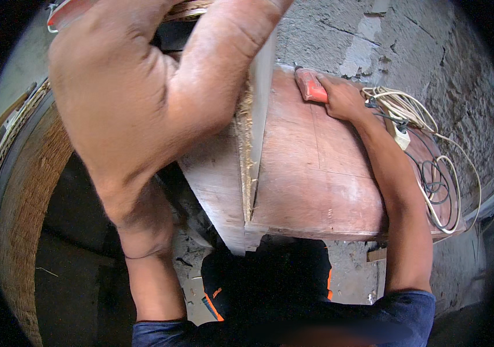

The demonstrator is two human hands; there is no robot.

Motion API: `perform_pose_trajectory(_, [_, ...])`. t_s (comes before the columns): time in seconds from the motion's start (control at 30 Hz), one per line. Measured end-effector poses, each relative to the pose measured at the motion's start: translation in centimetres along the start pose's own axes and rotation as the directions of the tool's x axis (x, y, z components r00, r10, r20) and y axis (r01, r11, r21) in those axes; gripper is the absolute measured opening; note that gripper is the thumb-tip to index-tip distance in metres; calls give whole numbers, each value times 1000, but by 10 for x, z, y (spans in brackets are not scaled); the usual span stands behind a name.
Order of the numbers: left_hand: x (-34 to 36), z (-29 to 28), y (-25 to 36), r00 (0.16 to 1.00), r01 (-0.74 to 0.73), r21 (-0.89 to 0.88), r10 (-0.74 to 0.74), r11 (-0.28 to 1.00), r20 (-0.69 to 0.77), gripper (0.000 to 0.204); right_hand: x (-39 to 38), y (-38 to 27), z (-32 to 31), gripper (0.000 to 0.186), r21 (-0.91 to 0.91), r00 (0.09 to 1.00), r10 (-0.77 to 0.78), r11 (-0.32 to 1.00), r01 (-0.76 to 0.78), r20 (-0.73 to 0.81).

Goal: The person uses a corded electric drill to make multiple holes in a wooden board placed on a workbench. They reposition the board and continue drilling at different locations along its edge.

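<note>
My left hand (131, 98) is large and close at the upper left, its thumb laid along the top part of an upright wooden board (248, 173). Its fingertips run out past the upper edge of the view. The board shows a pale face and a rough, splintery edge, and its lower end meets the near edge of a reddish plywood surface (310, 196). Toward the far right of that surface, my right hand (342, 97) is closed around a red, dusty power tool (311, 85). The tool has a dark tip; its exact kind cannot be made out.
Coiled white cable (403, 107) and a white power strip (400, 136) lie beside my right forearm, with dark cords hanging nearby. A rough grey wall (432, 52) rises behind. At the left stands a brown wooden panel (30, 191), bent by the lens.
</note>
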State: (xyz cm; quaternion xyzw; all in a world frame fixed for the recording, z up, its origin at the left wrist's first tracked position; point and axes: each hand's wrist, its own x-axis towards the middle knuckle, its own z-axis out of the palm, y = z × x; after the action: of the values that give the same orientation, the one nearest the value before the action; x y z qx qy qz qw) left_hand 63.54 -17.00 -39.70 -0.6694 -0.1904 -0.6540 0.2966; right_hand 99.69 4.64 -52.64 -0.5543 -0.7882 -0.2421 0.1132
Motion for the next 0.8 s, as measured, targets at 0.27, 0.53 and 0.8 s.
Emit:
perform_pose_trajectory(0.27, [1,9,5,974,227,-255,-217,940,69,44,1,-11,-11,73,-5,995,59,998,-59,86])
perform_pose_trajectory(0.53, [-7,7,-4,962,274,-366,-246,890,122,44,3,-14,-12,69,-11,987,94,996,-93,131])
perform_pose_trajectory(0.8, [-11,9,-4,964,265,-333,-243,905,109,42,6,-14,-12,65,-9,986,82,997,-81,147])
